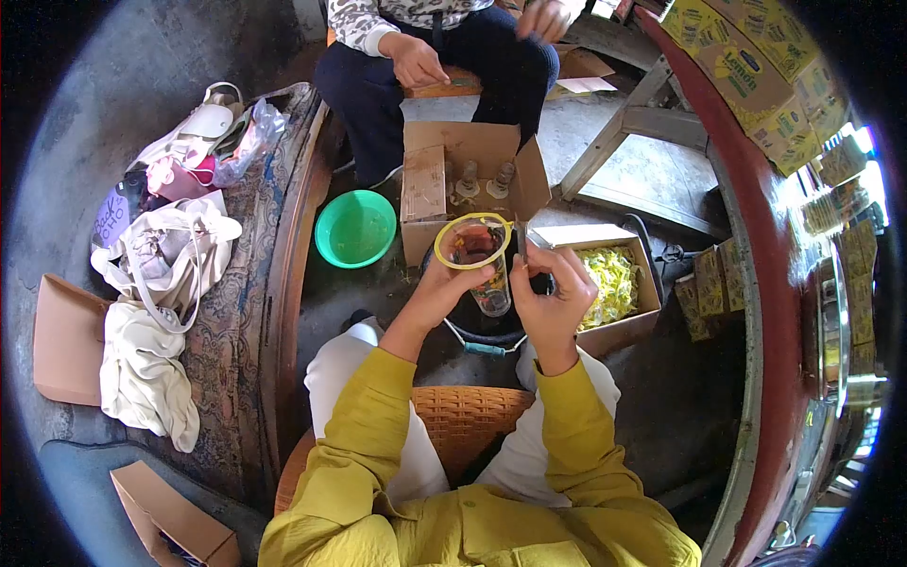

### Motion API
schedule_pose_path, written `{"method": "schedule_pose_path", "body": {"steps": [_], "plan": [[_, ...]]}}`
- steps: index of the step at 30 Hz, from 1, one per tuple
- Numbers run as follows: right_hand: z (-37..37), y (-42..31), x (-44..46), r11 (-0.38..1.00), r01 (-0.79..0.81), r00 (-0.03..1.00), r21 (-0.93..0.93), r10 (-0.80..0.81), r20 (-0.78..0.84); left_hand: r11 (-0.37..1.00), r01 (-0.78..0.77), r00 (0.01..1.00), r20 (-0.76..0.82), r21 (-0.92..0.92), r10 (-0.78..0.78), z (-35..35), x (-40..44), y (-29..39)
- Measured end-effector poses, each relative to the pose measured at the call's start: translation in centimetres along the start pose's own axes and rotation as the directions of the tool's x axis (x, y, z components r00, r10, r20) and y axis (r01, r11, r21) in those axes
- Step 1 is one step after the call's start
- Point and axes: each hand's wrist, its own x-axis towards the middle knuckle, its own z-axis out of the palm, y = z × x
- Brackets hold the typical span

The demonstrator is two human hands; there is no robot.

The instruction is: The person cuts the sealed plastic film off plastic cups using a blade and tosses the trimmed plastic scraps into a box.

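Note:
My left hand (439, 295) is wrapped round a clear glass or plastic cup (492, 297) with a wide yellow rim (504, 248), tilted over a dark bucket. At the right side of the rim, my right hand (556, 291) pinches a thin, dark, blade-like tool (521, 236) held upright. Its tip is close to a small yellow piece at the rim; whether they touch is too small to tell. Below the hands the bucket's blue handle grip (485, 349) shows. To the right, an open carton holds yellow-green strips (609, 288).
An open cardboard box (423, 184) with two clear glasses stands ahead, beside a green basin (355, 229). Another person (416, 61) sits opposite, hands apart from mine. Bags (170, 246) lie on a patterned bench at left. Yellow cartons (746, 80) are stacked at right.

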Motion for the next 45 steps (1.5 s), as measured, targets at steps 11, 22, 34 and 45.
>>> {"method": "schedule_pose_path", "body": {"steps": [11,22,34,45], "plan": [[0.4,0.0,-0.3,0.995,0.087,0.996,-0.042,-0.087,0.002,0.968,-0.184,0.981,0.031,-0.170,0.191,1.0,-0.2,-0.9],[0.9,0.0,-0.7,0.995,0.082,0.996,-0.056,-0.083,-0.029,0.977,-0.213,0.976,-0.051,-0.029,0.211,1.1,0.1,-1.2],[0.9,1.0,-0.4,1.000,-0.013,1.000,-0.006,0.012,-0.027,0.964,-0.185,0.980,-0.037,0.193,0.196,1.2,-0.2,-1.5],[0.7,1.1,-0.7,1.000,-0.022,1.000,0.016,0.022,-0.008,0.971,-0.160,0.987,0.001,0.179,0.162,0.6,-0.3,-1.1]]}}
